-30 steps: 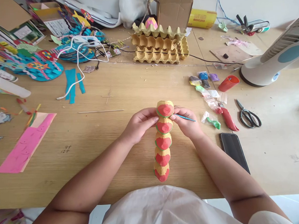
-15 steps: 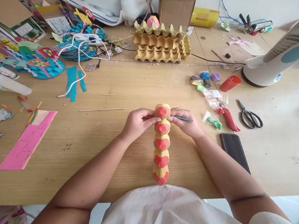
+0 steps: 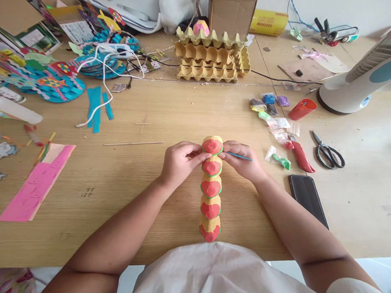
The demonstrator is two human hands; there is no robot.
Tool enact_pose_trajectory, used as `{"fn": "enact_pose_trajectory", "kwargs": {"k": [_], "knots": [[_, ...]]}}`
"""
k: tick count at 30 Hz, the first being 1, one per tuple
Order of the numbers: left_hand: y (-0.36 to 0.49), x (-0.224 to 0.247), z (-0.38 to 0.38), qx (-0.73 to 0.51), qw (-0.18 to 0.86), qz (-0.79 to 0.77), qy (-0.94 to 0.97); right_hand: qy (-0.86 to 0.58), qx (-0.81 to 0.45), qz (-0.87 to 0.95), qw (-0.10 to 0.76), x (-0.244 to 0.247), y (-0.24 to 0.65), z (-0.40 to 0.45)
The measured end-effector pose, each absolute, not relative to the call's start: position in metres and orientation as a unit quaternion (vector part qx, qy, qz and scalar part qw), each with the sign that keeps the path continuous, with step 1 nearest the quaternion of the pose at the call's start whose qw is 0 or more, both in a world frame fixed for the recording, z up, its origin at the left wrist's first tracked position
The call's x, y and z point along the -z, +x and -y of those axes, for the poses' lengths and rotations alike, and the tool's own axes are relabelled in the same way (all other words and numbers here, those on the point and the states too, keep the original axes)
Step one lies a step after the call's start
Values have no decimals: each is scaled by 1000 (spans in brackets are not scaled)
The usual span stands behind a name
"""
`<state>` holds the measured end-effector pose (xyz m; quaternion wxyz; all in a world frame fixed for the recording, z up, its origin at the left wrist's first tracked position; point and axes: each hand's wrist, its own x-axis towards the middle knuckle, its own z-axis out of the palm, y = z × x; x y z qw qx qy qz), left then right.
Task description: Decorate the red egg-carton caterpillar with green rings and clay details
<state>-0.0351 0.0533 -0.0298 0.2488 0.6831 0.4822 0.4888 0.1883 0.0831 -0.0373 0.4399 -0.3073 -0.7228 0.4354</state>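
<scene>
A strip of egg carton cups runs lengthwise in front of me, its near end by my shirt. Red clay covers part of each yellow cup, with a thin green edging along the lower rims. My left hand grips the strip's far end from the left, thumb at the joint below the top cup. On the other side, my right hand pinches the same end. A thin blue stick-like tool also lies in the right hand, pointing right; its tip is hidden by the fingers.
At the right lie scissors, a red-handled cutter, a phone, clay packets and a red cup. More egg cartons stand behind. Leftward are a thin stick and a pink card strip.
Almost nothing differs. Both hands keep their hold on the egg carton strip, and the view has shifted very slightly.
</scene>
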Motion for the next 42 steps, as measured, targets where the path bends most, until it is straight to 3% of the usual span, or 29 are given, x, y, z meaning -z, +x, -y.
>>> {"fn": "enact_pose_trajectory", "kwargs": {"k": [14, 21, 31, 42], "knots": [[-33, 36, -54, -516, 375, -463, 615, -312, -480, 694, 437, 40, 189, -83], [-33, 42, -57, -513, 528, -417, 533, -310, -497, 679, 443, 40, 189, -81], [-31, 50, -59, -494, 640, -392, 439, -326, -501, 671, 438, 43, 188, -81], [-28, 47, -62, -496, 677, -394, 375, -319, -506, 678, 427, 44, 190, -84]]}}
